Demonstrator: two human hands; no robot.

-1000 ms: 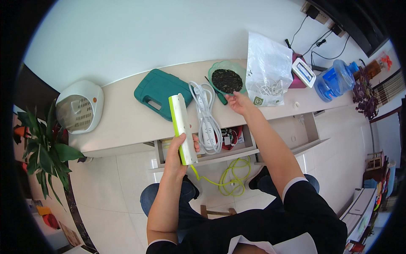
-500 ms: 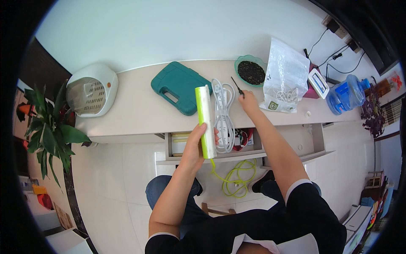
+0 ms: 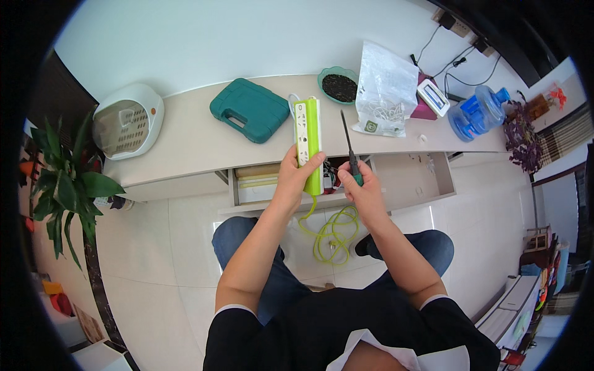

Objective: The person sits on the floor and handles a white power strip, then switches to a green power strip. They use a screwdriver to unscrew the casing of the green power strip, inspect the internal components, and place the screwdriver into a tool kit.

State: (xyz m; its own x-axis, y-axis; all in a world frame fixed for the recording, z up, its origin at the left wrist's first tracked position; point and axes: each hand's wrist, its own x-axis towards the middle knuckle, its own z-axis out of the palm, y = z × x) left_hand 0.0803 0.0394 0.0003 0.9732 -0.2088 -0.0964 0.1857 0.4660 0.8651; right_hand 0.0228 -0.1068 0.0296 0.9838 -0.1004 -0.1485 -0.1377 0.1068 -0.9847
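The left hand (image 3: 300,174), at the centre of the frame, is wrapped around a green-and-white power strip (image 3: 312,133), its socket face showing. Just to its right, the right hand (image 3: 364,188) grips a screwdriver (image 3: 353,162) by the handle, the shaft pointing toward the top of the frame, apart from the strip. A firm left grip, with the tip kept clear of that hand, would serve best. An open drawer (image 3: 405,173) at right of centre and a coiled yellow-green cord (image 3: 319,238) at lower centre could get in the way. A teal case (image 3: 258,108) lies upper left of centre; a bowl (image 3: 322,79) of dark granules, upper right.
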